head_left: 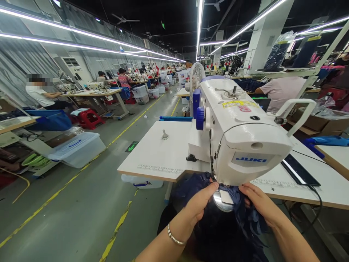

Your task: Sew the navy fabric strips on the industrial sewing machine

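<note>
A white JUKI sewing machine [234,134] stands on a white table [160,153]. Dark navy fabric [226,233] is bunched under its head, around the shiny metal needle plate [222,201]. My left hand [200,202], with a silver bracelet on the wrist, grips the fabric at the left of the plate, thumb up against the machine. My right hand [257,202] pinches the fabric at the right of the plate. Both hands have closed fingers on the cloth.
A black tablet [300,170] with a cable lies on the table at right. A small fan [195,78] stands behind the machine. A clear plastic bin [79,147] sits on the floor at left. Other people sit at sewing tables along the aisle [114,138].
</note>
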`<action>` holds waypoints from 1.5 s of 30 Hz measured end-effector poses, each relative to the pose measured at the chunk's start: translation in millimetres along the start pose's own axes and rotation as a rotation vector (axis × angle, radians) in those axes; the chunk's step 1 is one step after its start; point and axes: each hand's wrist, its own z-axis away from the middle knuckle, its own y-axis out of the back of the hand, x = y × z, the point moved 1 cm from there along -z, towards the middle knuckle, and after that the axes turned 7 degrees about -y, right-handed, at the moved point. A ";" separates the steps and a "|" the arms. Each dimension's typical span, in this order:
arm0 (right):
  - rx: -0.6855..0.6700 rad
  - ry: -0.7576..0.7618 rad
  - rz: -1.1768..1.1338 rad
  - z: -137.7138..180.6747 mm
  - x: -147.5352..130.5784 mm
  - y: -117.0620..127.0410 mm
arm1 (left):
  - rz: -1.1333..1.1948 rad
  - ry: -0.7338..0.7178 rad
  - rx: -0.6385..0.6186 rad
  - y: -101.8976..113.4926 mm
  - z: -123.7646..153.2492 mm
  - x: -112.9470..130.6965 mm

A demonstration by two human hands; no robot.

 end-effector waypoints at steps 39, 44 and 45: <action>-0.062 0.070 0.040 3.4 -2.5 -11.3 | -0.123 -0.100 0.129 27.7 -5.0 -11.5; -0.035 0.085 0.097 6.7 -4.7 -10.1 | -0.152 -0.103 0.106 22.5 0.3 -8.1; -0.021 0.101 0.124 7.9 -5.2 -9.6 | -0.166 -0.098 0.093 21.1 1.2 -7.6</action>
